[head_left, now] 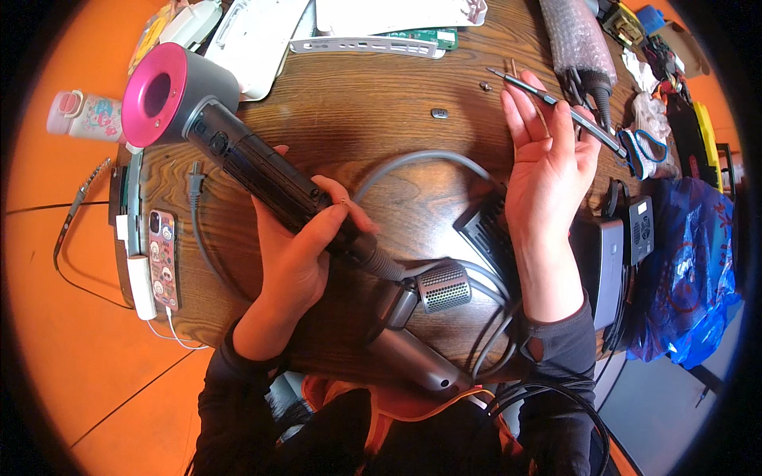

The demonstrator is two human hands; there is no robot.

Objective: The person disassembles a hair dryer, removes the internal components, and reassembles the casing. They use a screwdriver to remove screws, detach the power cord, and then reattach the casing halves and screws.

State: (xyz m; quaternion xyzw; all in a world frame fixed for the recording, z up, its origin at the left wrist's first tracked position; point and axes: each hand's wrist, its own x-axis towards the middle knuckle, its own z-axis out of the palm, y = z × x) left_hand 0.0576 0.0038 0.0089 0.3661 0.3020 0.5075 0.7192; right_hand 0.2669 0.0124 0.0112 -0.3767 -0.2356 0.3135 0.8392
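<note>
My left hand [298, 254] is closed around the black inner handle [262, 170] of a hair dryer [210, 83] with a pink ring at its head. The dryer tilts up to the far left, and its grey cord runs from the handle's lower end. Palm up at the right, my right hand [548, 170] holds a slim screwdriver [575, 117] under the thumb, tip to the upper left. A thin brown strip crosses the same fingers; its kind is unclear. Below the handle lie a perforated filter cage [444, 288] and a grey tubular cover [421, 361].
A small dark oval piece [439, 113] and a tiny part [486, 86] lie on the wooden table [381, 87]. White casings [258, 40] stand at the back. A phone [164, 258] and plug [195, 182] are left; a bubble-wrapped tool [575, 40] and blue bag [686, 270] right.
</note>
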